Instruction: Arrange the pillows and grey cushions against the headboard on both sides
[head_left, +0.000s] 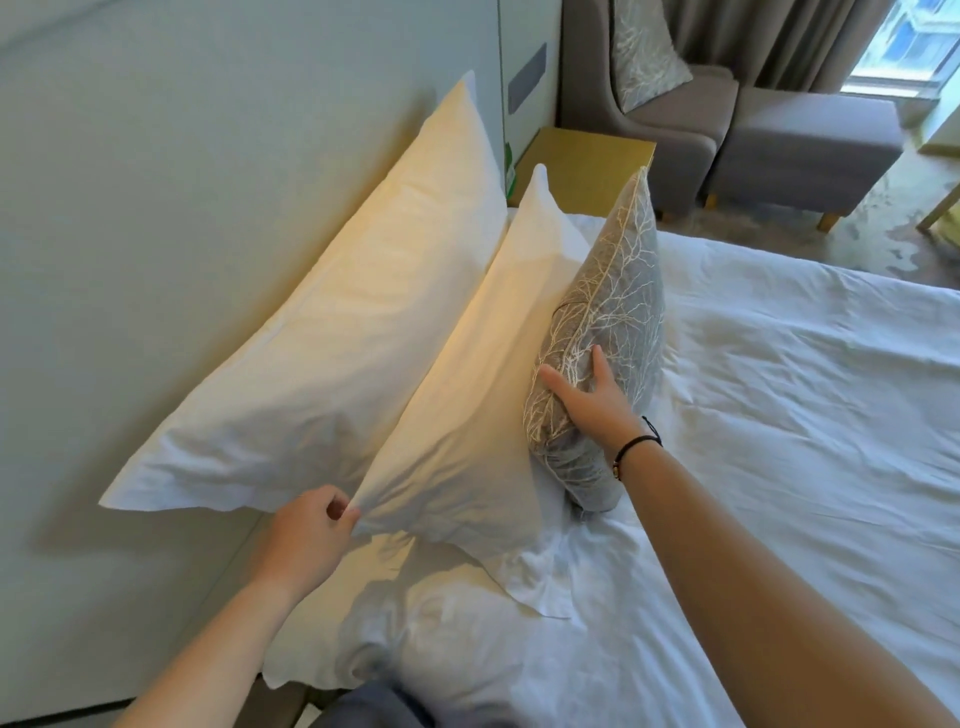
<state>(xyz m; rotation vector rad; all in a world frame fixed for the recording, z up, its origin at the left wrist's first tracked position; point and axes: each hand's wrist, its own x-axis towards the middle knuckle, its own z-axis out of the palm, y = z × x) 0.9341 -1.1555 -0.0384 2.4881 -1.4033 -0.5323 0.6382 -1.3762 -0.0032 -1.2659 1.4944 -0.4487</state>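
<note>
Left hand: fingers curled, thumb and fingertips pinching the near corner flap of the front white cotton pillow. Nothing else in that hand.

Right hand: fingers spread and fairly straight, palm laid against the near face of the grey cushion with the pale branch embroidery. Pressing or steadying it, not gripping; thumb out to the left along the cushion's edge. Black cord bracelet at the wrist.

Layout from the hands: beyond the left hand, the rear white pillow leans on the pale padded headboard. The front pillow leans on it, just right of the left hand. The cushion stands on edge at the right hand, tilted onto the front pillow. All three run long axis away from the person, along the headboard toward the yellow bedside table. White bed sheet lies to the right of the right arm.

Below the left hand, another white pillow lies flat, nearest the body, not yet stood up.

Judgement: far side's stack is nearly set; current step looks like squaring the front pillow by its corner while the cushion is held upright. The key relation is that the pinched corner sits between the two hands, so a pull by the left hand toward the body would draw the pillow lengthwise behind the cushion. Right hand is nearer the cushion and best placed to stop it toppling onto the sheet.

A second patterned cushion sits on the grey armchair, well beyond both hands.
</note>
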